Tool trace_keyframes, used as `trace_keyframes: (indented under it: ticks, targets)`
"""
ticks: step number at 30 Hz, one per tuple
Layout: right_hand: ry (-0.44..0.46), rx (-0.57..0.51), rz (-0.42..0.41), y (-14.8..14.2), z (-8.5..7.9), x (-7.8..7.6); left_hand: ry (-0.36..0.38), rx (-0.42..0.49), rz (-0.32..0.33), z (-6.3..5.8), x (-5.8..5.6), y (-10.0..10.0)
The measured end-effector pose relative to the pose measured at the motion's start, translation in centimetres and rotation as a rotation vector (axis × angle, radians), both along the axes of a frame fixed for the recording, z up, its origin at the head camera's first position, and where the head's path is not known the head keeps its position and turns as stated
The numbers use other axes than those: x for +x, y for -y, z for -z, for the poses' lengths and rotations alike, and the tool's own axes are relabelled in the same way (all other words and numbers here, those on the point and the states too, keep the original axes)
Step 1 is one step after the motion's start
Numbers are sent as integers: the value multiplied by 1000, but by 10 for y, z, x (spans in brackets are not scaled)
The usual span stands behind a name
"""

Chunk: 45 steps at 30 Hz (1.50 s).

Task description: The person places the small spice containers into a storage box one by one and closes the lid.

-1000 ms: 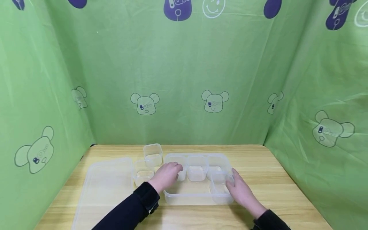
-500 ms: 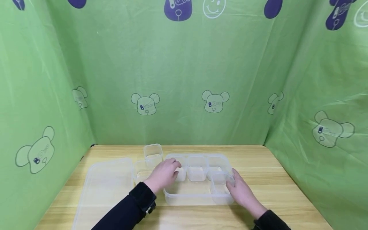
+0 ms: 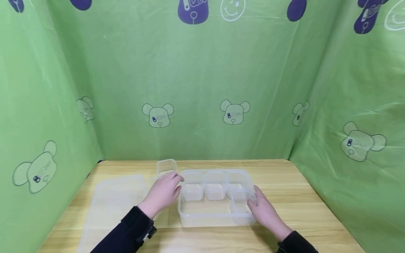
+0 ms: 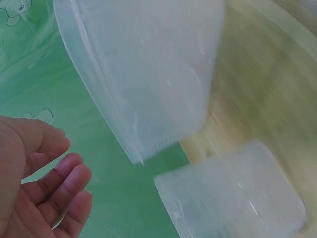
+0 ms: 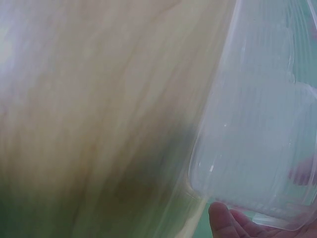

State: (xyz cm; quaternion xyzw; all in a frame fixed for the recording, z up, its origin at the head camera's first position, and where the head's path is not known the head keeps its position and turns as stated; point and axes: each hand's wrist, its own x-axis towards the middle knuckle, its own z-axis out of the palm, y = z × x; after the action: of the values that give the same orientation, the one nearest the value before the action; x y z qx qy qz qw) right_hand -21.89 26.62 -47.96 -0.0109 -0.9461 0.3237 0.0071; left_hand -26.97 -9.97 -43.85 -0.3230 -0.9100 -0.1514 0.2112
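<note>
A large clear plastic storage box (image 3: 205,220) stands on the table with several small clear boxes inside, three along its back and one at its front right (image 3: 240,208). My right hand (image 3: 266,211) grips the right end of the large box, thumb over the rim and fingers outside. My left hand (image 3: 162,191) hovers just left of the large box, fingers loosely bent around nothing. Behind it stands a loose small clear box (image 3: 166,166); a second one is mostly hidden by the hand. The left wrist view shows the left hand (image 4: 47,183) apart from both boxes in front of it.
A large flat translucent lid (image 3: 114,200) lies on the table's left side. The wooden table (image 3: 300,196) is enclosed at the back and both sides by green printed cloth (image 3: 196,70).
My left hand has left the back-left small box inside the large box and moved left toward the loose small boxes. My right hand keeps its grip on the large box.
</note>
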Motion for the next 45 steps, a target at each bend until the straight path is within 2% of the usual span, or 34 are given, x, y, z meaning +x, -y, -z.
trace_keyframes:
  ticks: [6,12,16,24,30,40,45]
  targets:
    - [-10,-2,-4,0,1,-1,-23,-7,-75,8,8,31]
    - [-12,8,-3,-1,0,-1,43,2,-136,10,13,50]
    - [-16,10,-2,-2,0,-1,93,-16,-152,14,15,56]
    - [-9,14,4,-2,3,0,137,-56,-126,25,16,64]
    - [-6,12,7,-2,4,0,96,-61,-83,31,14,67]
    - [-11,7,-1,-1,1,-1,36,-57,-30,35,13,68]
    - [-11,4,1,-1,2,-1,38,-65,-25,36,13,68]
